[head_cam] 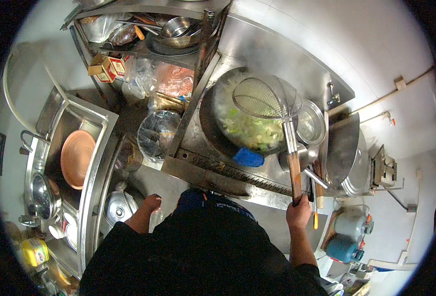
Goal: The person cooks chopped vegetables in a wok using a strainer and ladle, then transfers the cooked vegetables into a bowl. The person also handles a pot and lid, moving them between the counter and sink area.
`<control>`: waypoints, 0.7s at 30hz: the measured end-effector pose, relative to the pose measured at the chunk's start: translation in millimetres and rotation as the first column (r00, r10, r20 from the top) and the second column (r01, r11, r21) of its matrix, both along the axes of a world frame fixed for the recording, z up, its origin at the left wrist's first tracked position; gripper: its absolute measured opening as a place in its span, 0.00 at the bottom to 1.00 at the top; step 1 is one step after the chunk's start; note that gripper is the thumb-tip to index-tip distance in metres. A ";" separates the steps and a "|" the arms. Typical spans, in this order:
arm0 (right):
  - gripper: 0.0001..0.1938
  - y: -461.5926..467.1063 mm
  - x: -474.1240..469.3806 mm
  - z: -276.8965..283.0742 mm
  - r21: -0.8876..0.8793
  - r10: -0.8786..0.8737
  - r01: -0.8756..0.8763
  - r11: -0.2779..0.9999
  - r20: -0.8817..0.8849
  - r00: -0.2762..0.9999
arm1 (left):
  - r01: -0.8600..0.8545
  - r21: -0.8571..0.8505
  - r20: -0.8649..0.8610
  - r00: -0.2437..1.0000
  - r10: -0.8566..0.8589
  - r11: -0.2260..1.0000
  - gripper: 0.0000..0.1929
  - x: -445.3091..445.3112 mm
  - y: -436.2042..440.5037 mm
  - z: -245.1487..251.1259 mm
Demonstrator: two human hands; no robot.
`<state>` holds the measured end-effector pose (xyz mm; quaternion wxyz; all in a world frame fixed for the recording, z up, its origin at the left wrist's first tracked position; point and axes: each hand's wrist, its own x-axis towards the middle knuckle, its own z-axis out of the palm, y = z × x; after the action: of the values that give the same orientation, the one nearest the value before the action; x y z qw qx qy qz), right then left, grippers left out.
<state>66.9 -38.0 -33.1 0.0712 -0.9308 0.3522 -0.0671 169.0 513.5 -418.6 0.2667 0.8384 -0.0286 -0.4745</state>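
Note:
My right hand (pixel 298 212) grips the wooden handle of a wire-mesh strainer (pixel 266 98). Its mesh bowl is over a large wok (pixel 218 138), hiding part of the contents. Pale, steaming liquid with green vegetable pieces (pixel 257 129) fills the wok. A blue cloth (pixel 248 157) lies on the near rim. Right of the wok is a round metal bowl (pixel 309 124), with ladles (pixel 302 155) nearer me, partly behind the strainer handle. Down at my left side, away from the stove, is my left hand (pixel 152 204); its fingers look curled, and whether they hold anything is unclear.
On the left, a metal sink (pixel 109 122) holds a copper-coloured basin (pixel 78 159). A lidded metal pot (pixel 120 209) stands beside it. Pans (pixel 176 27) sit on a shelf beyond a plastic-covered container (pixel 158 135). Gas cylinders (pixel 345 248) stand at right.

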 end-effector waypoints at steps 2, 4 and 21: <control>0.11 0.9 0.5 6.7 0.069 0.008 -0.010 0.998 0.024 1.000 | -0.137 -0.027 -0.032 0.990 0.136 0.990 0.13 0.5 -0.2 4.3; 0.12 0.1 0.0 16.1 0.184 0.038 -0.055 0.981 0.099 0.994 | -0.181 -0.116 -0.006 0.983 0.182 0.977 0.14 -1.2 0.6 3.9; 0.20 -63.0 49.7 74.4 0.804 -0.123 0.027 0.594 0.057 0.991 | 0.179 0.014 0.048 0.983 -0.179 0.984 0.15 -10.9 0.8 -11.7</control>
<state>116.5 -101.0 41.3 0.4968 -0.7792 0.3795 0.0454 158.1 514.3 -430.3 0.2182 0.8450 -0.1080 -0.4761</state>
